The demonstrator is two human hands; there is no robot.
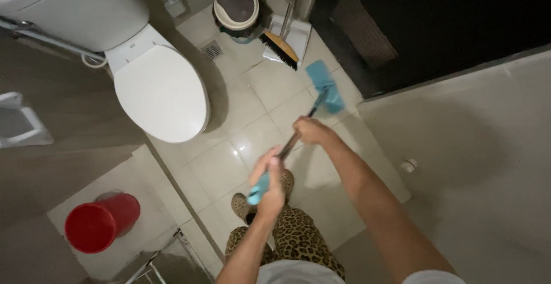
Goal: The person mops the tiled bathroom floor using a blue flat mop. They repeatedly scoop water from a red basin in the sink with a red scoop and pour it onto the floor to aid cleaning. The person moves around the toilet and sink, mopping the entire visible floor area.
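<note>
I hold a flat mop with a dark pole and a blue head point(324, 85) that rests on the tiled floor point(252, 106) near the dark doorway. My right hand point(310, 130) grips the pole lower down, closer to the head. My left hand point(271, 182) is closed around the light blue grip at the pole's upper end, above my feet and leopard-print shorts.
A white toilet point(158, 92) with its lid down stands at the left. A small lidded bin point(236, 8), a broom point(280, 47) and a dustpan sit at the far wall. A red bucket point(100, 222) stands at lower left. A pale wall runs along the right.
</note>
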